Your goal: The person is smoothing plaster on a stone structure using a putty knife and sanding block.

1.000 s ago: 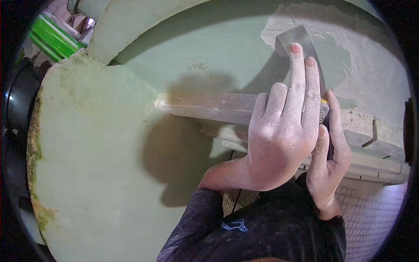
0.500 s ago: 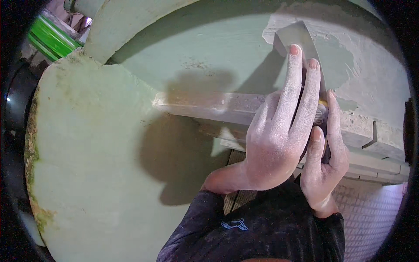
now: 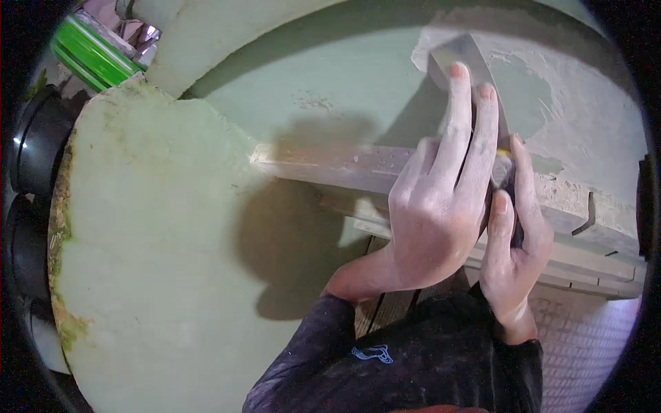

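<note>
A putty knife with a wide metal blade [image 3: 471, 55] rests against a pale green curved surface [image 3: 358, 76], over a patch of greyish-white filler [image 3: 585, 96]. My left hand [image 3: 437, 206], dusted white, lies over the tool. Two of its fingers stretch along the blade, while another looks curled underneath; its thumb is hidden. My right hand [image 3: 516, 255] closes round the dark handle [image 3: 505, 172] from the right, thumb and forefinger showing. The handle is mostly covered by both hands.
A pale ledge [image 3: 330, 168] crosses below the filler, with notched strips [image 3: 585, 265] under it at right. A large green panel [image 3: 158, 241] with a mossy, rough edge stands left. Beyond it are a shiny green cylinder [image 3: 96, 55] and black round parts [image 3: 41, 141].
The view has shifted slightly, showing more of the black parts at left. Both hands stay on the putty knife, which sits almost where it was against the filler patch.
</note>
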### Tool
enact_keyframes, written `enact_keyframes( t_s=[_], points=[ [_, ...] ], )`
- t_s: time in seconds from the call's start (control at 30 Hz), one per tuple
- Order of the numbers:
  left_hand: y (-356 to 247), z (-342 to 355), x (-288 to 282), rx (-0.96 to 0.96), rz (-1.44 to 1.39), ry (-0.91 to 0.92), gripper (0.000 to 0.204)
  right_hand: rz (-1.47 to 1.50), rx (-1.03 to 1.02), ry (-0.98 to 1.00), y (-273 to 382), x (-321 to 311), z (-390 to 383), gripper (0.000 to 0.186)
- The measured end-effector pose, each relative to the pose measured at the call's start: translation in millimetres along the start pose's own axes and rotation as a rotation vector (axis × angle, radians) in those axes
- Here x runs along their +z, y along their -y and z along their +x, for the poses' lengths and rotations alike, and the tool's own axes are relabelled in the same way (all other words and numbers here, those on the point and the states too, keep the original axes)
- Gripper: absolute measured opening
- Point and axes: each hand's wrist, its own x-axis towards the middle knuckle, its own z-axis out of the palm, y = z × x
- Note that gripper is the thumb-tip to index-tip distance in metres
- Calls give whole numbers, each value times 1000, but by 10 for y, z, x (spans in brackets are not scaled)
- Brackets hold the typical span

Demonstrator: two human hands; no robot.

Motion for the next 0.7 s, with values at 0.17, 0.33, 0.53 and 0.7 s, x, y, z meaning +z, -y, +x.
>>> enact_keyframes(
  t_s=[0.17, 0.33, 0.53, 0.7],
  points=[
    [12, 82, -32, 3, -2, -5, 60, 41, 38, 19, 46, 66, 37, 47],
    [8, 9, -45, 3, -9, 9, 56, 54, 46, 26, 56, 39, -5, 47],
    [25, 46, -76, -10, 23, 44, 56, 20, 17, 11, -11, 98, 32, 48],
    [36, 102, -85, -20, -25, 51, 57, 65, 151, 87, 109, 67, 145, 48]
  ],
)
